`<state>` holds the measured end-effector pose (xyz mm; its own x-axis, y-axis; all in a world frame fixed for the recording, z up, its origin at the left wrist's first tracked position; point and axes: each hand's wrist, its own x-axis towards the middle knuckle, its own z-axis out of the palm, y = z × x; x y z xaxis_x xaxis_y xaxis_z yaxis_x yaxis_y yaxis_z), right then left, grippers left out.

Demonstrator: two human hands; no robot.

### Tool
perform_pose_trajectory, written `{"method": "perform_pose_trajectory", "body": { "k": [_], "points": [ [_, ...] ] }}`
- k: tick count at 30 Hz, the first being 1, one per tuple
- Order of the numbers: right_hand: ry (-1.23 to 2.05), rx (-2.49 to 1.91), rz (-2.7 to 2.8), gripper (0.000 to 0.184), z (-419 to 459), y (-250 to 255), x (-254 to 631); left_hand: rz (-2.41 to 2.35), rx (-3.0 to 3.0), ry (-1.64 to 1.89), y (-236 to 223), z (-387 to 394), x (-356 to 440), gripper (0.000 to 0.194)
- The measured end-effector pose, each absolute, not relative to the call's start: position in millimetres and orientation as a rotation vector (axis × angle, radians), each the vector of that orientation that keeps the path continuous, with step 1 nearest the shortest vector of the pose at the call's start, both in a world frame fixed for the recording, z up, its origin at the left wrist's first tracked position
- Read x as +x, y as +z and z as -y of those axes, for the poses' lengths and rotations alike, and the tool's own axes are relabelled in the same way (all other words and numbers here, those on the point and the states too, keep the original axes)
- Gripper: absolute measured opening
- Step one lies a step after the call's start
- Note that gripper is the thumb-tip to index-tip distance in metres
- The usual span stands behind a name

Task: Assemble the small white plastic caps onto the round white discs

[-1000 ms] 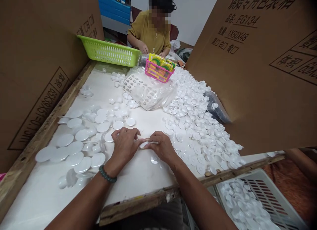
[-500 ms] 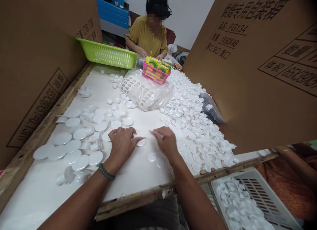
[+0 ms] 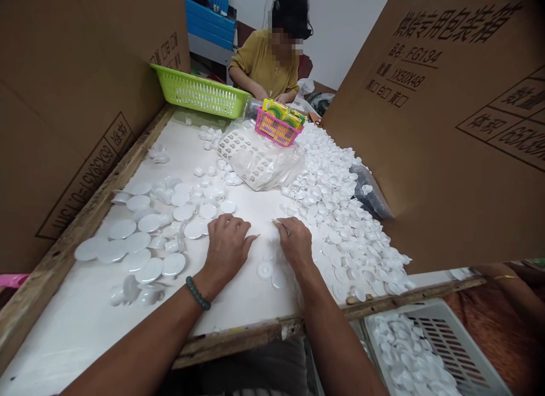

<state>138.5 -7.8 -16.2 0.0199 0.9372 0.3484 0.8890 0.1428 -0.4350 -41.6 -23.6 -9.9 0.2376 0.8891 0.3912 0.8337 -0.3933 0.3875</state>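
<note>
My left hand (image 3: 227, 245), a green bead bracelet (image 3: 198, 294) on its wrist, hovers low over the white tabletop (image 3: 238, 305). Its fingers bend downward and the thumb stands apart, pointing right; no piece shows in it. White round plastic discs (image 3: 195, 229) lie just left of its knuckles. Facing it across a small gap, my right hand (image 3: 294, 242) has thumb and index pressed together; whatever is between them is too small to make out. Below and between the hands lie several thin round pieces (image 3: 264, 270), one with a ring at its centre.
A heap of small white plastic pieces (image 3: 340, 214) covers the right side, beside a cardboard box (image 3: 426, 174). Farther back are a plastic bag (image 3: 259, 163), pink basket (image 3: 279, 129) and green basket (image 3: 200, 95). A co-worker (image 3: 268, 66) sits opposite. A grey crate (image 3: 451, 328) stands lower right.
The view has shifted, so the table appears farther right. The white disc by my left thumb no longer shows, and that thumb is now free of it. My right hand stays pinched.
</note>
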Motion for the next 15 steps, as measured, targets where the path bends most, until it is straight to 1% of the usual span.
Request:
{"method": "perform_pose_trajectory", "body": {
  "k": [4, 8, 10, 12, 15],
  "points": [
    [0.196, -1.565, 2.012, 0.018, 9, -17, 131, -1.578, 2.423, 0.821, -15, 24, -35, 0.02],
    [0.363, -1.41, 2.201, 0.032, 15, -15, 124, -1.599, 2.433, 0.767, -22, 20, -35, 0.017],
    [0.362, -1.441, 2.195, 0.034, 17, -13, 124, -1.641, 2.424, 0.746, -23, 18, -37, 0.013],
    [0.308, -1.521, 2.16, 0.03, 18, -12, 127, -1.702, 2.396, 0.751, -23, 18, -40, 0.011],
    [0.207, -1.621, 2.073, 0.019, 17, -12, 131, -1.787, 2.334, 0.775, -21, 19, -42, 0.011]
  ]
}}
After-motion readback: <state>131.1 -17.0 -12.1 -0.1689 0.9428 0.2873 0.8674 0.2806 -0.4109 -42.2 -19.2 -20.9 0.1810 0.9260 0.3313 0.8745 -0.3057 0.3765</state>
